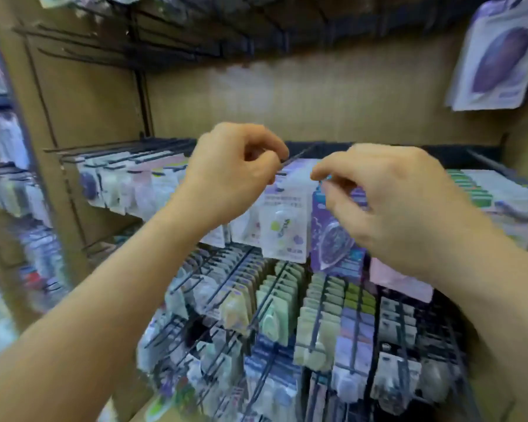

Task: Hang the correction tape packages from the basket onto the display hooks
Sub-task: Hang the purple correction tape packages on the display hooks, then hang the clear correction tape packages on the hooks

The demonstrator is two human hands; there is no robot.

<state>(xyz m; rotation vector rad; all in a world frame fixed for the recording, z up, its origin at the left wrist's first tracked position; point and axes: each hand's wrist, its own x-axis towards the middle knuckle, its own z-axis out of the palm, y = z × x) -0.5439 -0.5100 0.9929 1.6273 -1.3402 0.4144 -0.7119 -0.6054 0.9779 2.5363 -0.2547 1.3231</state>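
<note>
Pinching the top edge of a purple package (337, 242) between thumb and forefinger, my right hand (393, 205) holds it up just right of the frame's centre. The package hangs down from my fingers. Its face shows an oval purple shape, and blur hides the print.

My left hand (232, 175) is raised beside it, left of centre, with the fingers curled. Thumb and forefinger close on the tip of a thin black hook (299, 155) that runs back toward the wooden back panel (287, 95). The top of the package is near that tip, but I cannot tell whether it is threaded on.

A white package (282, 229) hangs just left of the purple one, below my left hand, on the same row. More pale packets fill that row out to the left and right edges.

Lower in the frame, rows of wire hooks carry green packages (275, 309) and lilac ones, packed close together. Bare hooks (104, 41) jut out across the upper left. A large purple packet (497, 56) hangs at the upper right.
</note>
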